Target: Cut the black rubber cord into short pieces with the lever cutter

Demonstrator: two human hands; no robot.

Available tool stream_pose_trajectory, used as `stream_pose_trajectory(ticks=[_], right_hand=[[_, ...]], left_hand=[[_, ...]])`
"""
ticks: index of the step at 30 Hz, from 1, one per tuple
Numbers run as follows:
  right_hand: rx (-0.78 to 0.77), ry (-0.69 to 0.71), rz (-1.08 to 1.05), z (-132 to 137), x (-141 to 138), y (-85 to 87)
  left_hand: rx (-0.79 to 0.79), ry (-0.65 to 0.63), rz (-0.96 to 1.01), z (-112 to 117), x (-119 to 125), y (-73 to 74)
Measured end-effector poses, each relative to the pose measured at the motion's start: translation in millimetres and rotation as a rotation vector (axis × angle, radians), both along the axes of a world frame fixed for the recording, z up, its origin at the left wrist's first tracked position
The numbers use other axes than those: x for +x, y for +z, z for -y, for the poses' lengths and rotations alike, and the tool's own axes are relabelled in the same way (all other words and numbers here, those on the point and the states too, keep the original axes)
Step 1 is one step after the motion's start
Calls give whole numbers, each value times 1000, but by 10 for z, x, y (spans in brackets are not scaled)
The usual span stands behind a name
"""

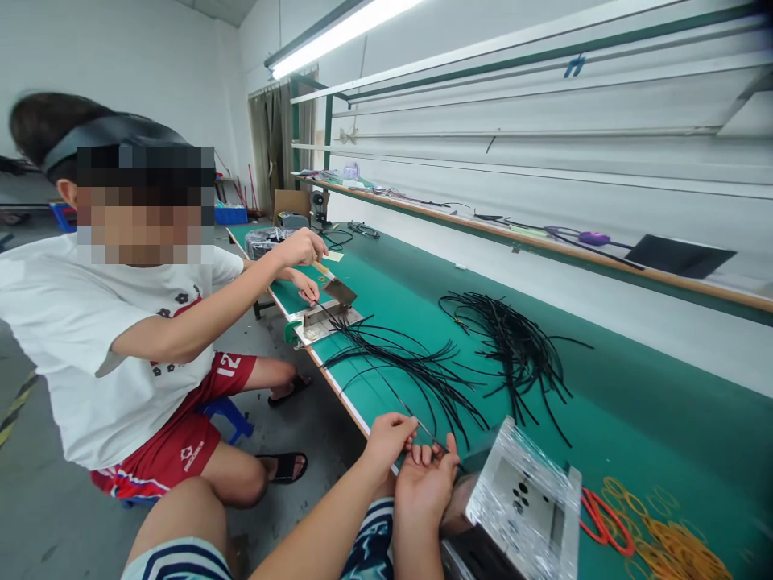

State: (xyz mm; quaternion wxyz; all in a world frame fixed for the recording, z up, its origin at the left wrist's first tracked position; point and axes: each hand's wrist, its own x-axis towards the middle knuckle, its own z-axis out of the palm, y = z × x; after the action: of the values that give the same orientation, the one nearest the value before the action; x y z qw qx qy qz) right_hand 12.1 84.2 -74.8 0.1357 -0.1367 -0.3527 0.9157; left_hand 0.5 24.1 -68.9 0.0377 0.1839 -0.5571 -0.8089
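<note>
My left hand [390,443] and my right hand [426,491] are close together at the near edge of the green bench mat [604,403]. Both pinch a thin black cable [423,423] between their fingertips. Loose black cables [411,362] fan out across the mat ahead of my hands, and a second tangled bunch of black cables [513,346] lies farther right. Just right of my right hand stands a metal block wrapped in clear film [522,507], with several small holes in its face.
A seated co-worker [114,322] works a hand-lever cutter [335,290] on a metal base at the bench edge. Red-handled scissors [607,524] and orange rubber bands [670,536] lie on the right. A long wooden shelf [543,246] holding tools runs along the wall.
</note>
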Motion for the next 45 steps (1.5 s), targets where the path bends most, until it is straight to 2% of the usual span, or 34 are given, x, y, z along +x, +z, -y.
stream_pose_trajectory(ticks=[6, 14, 20, 28, 31, 35, 37, 41, 43, 45], right_hand=[[-78, 17, 29, -15, 1, 17], [-12, 32, 4, -29, -7, 0], [-104, 29, 38, -21, 14, 35], [-141, 52, 44, -38, 17, 70], [-152, 64, 52, -40, 18, 74], [-122, 58, 43, -37, -27, 8], [-85, 21, 53, -19, -53, -26], [-12, -24, 43, 61, -48, -42], [1, -28, 10, 95, -22, -43], [13, -24, 6, 104, -1, -57]], left_hand=[[-19, 25, -6, -9, 4, 9], [-14, 39, 3, -3, 39, 54], [-3, 53, 2, -20, 25, 22], [50, 88, -7, -40, -37, -47], [120, 151, -7, -74, -61, -74], [311, 342, -19, -98, -4, -136], [354, 462, -35, -32, 52, -179], [234, 710, -36, 321, 121, -233], [185, 762, -34, 565, 127, -201], [187, 754, -59, 812, 123, -111]])
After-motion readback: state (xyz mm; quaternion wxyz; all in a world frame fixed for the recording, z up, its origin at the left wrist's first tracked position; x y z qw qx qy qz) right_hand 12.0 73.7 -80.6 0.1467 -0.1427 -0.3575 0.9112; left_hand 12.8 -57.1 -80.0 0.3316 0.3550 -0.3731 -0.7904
